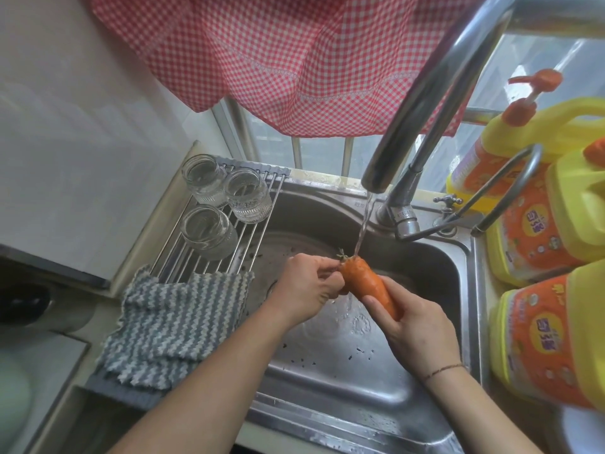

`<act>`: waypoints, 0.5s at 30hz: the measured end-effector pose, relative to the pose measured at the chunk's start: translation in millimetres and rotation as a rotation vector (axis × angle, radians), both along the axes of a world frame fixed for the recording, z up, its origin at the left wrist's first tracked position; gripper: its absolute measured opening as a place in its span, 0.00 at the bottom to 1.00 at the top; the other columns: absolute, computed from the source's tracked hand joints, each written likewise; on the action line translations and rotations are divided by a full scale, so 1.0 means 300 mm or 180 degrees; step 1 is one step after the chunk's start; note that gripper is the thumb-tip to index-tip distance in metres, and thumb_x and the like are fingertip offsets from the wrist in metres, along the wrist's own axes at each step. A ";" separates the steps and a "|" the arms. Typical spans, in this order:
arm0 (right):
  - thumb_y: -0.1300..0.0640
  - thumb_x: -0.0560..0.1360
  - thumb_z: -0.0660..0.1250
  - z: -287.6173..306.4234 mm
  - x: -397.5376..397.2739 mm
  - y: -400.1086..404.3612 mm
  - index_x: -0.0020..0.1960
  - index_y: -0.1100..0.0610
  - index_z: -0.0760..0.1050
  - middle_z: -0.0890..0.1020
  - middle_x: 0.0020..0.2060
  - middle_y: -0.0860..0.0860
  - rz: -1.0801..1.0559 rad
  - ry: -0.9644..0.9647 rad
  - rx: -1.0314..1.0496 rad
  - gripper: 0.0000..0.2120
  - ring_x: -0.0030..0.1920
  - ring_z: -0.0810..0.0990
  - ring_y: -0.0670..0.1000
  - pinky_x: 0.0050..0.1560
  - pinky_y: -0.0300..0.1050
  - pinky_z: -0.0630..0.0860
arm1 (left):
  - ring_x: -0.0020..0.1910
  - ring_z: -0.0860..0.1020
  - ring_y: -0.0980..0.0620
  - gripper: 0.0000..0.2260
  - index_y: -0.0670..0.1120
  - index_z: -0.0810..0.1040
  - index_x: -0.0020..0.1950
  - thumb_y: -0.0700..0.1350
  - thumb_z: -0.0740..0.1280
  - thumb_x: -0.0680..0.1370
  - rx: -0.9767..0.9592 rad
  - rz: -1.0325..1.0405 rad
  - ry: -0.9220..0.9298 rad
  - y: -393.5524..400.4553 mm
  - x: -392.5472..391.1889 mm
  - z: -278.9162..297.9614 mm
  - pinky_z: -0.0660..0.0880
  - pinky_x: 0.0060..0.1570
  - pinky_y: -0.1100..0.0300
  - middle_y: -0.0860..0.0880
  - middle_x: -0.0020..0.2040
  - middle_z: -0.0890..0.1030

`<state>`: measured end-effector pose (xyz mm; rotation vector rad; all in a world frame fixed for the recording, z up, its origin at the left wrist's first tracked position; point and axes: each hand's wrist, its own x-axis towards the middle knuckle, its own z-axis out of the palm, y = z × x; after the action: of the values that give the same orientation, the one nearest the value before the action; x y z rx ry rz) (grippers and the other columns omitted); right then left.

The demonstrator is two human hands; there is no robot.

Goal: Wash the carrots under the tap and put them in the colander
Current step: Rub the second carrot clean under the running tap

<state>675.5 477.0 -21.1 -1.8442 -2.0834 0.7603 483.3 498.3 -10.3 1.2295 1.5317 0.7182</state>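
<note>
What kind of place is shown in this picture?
Most likely a home kitchen, at the sink by a window. A stainless steel sink sits under a running chrome tap, clear glass jars stand on a metal drying rack, and yellow detergent bottles stand beside the sink.

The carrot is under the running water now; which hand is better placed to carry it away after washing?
The right hand: it wraps the carrot along its body. The left hand only pinches the top end.
</note>
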 end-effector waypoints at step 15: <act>0.29 0.70 0.56 -0.014 0.004 -0.017 0.66 0.40 0.75 0.84 0.43 0.45 -0.0197 0.0461 0.0121 0.29 0.41 0.82 0.49 0.37 0.42 0.74 | 0.41 0.86 0.54 0.10 0.38 0.82 0.59 0.35 0.68 0.78 -0.0256 0.0313 -0.0527 0.000 0.002 -0.009 0.81 0.41 0.63 0.49 0.43 0.85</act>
<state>676.7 471.9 -25.4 -1.7694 -1.9292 0.8076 483.9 498.3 -13.1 1.0151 1.4768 0.7947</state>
